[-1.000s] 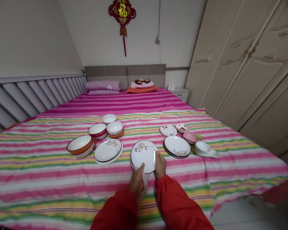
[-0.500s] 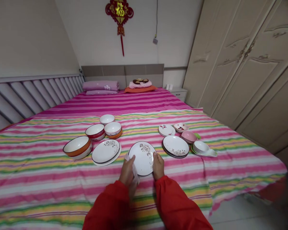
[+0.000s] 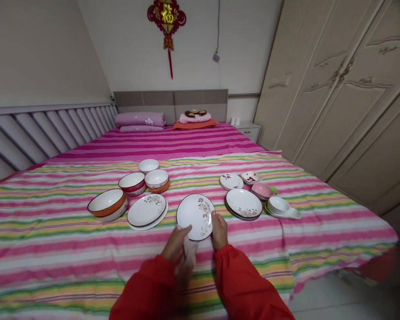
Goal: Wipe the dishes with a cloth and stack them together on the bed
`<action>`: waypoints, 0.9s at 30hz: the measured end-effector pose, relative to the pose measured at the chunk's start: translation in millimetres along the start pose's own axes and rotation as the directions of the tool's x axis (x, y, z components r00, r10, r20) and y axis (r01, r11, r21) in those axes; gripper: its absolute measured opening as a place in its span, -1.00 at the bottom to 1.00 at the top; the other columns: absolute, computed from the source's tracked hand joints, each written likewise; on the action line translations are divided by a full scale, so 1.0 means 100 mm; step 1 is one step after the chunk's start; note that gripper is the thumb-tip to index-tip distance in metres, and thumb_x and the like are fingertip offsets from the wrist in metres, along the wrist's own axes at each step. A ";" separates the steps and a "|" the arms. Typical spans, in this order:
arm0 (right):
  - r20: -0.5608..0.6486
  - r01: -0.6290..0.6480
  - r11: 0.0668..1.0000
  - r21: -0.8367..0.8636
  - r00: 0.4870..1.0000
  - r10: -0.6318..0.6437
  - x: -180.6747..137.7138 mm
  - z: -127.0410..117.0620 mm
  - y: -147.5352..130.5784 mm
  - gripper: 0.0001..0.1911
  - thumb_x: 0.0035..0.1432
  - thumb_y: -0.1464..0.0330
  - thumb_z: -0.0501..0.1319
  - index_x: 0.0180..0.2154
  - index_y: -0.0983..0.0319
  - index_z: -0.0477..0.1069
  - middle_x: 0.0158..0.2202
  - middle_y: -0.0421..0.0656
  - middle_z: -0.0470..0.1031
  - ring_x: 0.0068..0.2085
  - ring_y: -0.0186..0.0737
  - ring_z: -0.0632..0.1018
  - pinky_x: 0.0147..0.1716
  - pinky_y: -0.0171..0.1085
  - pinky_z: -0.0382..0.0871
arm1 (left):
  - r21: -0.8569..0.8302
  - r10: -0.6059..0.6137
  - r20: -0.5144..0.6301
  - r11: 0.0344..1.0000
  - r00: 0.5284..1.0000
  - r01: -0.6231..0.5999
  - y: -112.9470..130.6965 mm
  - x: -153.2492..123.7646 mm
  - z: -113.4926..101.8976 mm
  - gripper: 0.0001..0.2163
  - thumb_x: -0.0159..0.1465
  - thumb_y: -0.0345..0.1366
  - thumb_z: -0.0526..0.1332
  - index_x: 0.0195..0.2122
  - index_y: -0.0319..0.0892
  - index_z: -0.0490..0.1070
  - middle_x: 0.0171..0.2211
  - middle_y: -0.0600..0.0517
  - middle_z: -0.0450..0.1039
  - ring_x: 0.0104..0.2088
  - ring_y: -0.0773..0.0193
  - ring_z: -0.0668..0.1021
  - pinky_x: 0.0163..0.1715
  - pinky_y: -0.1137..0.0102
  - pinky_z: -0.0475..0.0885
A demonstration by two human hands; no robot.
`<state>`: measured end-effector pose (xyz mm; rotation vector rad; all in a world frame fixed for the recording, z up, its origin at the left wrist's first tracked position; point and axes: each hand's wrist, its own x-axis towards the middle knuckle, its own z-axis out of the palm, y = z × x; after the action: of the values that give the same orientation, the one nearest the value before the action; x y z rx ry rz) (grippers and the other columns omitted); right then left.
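Note:
A white plate with a brown flower print [image 3: 196, 216] is held just above the striped bedspread [image 3: 53, 249]. My right hand [image 3: 219, 231] grips its right rim, fingers closed on the edge. My left hand [image 3: 177, 248] is at the plate's lower left edge with a white cloth [image 3: 188, 245] bunched in its fingers. Both arms wear red sleeves.
To the left lie a stack of flowered plates [image 3: 147, 211], an orange-banded bowl [image 3: 107, 204] and three smaller bowls [image 3: 146, 179]. To the right are more plates [image 3: 243, 204], a pink bowl [image 3: 262, 190] and small white dishes [image 3: 280, 206]. Wardrobe doors [image 3: 346, 89] stand on the right.
The plate has turned in my hands, its flower print swinging from the top to the right side. My left hand with the cloth slid along the lower left rim.

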<state>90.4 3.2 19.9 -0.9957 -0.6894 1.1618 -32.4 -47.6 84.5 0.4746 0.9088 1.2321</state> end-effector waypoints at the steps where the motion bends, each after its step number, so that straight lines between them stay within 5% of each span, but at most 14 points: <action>1: 0.010 0.009 1.000 -0.008 1.000 -0.009 0.00 0.00 0.00 -0.51 -0.02 -0.05 0.27 -0.56 0.21 0.22 -0.62 -0.32 0.26 -0.54 -0.36 0.25 -0.53 -0.34 0.16 | 0.036 -0.003 0.006 0.999 1.000 0.002 0.11 0.01 -0.04 -0.43 0.02 -0.46 0.37 0.10 -0.32 0.33 -0.20 -0.22 0.60 -0.01 -0.10 0.56 0.02 0.10 0.46; 6: 0.022 0.085 0.992 -0.095 0.996 -0.083 0.01 -0.01 0.03 -0.49 0.01 -0.07 0.24 -0.58 0.20 0.19 -0.62 -0.33 0.19 -0.51 -0.35 0.21 -0.51 -0.34 0.14 | 0.084 0.109 -0.137 0.992 0.985 -0.098 0.30 0.13 -0.10 -0.51 0.04 -0.48 0.34 0.04 -0.31 0.35 -0.31 -0.14 0.62 -0.16 -0.05 0.63 -0.05 0.08 0.49; 11: -0.030 0.105 0.987 -0.119 0.994 -0.109 0.02 -0.01 0.04 -0.48 0.02 -0.10 0.20 -0.58 0.19 0.17 -0.60 -0.33 0.19 -0.50 -0.34 0.22 -0.50 -0.34 0.16 | -0.058 0.207 -0.173 0.974 0.963 -0.219 -0.03 0.18 0.00 -0.62 0.18 -0.40 0.25 0.05 -0.26 0.34 -0.20 -0.14 0.61 -0.04 0.02 0.58 0.06 0.12 0.42; 19: -0.096 0.080 0.990 -0.118 0.991 -0.092 0.00 0.01 0.01 -0.48 -0.01 -0.11 0.21 -0.58 0.19 0.21 -0.63 -0.33 0.21 -0.53 -0.35 0.22 -0.53 -0.33 0.16 | -0.231 0.160 -0.141 0.954 0.977 -0.190 -0.53 0.11 0.13 -0.55 0.15 -0.41 0.27 0.09 -0.21 0.34 -0.07 -0.14 0.56 0.11 0.08 0.48 0.19 0.21 0.30; 27: -0.008 0.090 0.993 -0.073 0.996 -0.091 0.00 0.01 0.02 -0.50 0.01 -0.07 0.23 -0.56 0.21 0.24 -0.60 -0.32 0.25 -0.50 -0.34 0.25 -0.49 -0.34 0.18 | 0.055 0.070 -0.057 0.996 0.996 -0.067 0.17 0.05 -0.10 -0.43 -0.02 -0.53 0.34 0.08 -0.27 0.34 -0.23 -0.17 0.61 -0.10 -0.05 0.61 0.00 0.10 0.45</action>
<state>88.3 3.4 18.5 -1.0207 -0.7643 1.0580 -50.6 -39.2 89.7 0.5177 0.9844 1.2924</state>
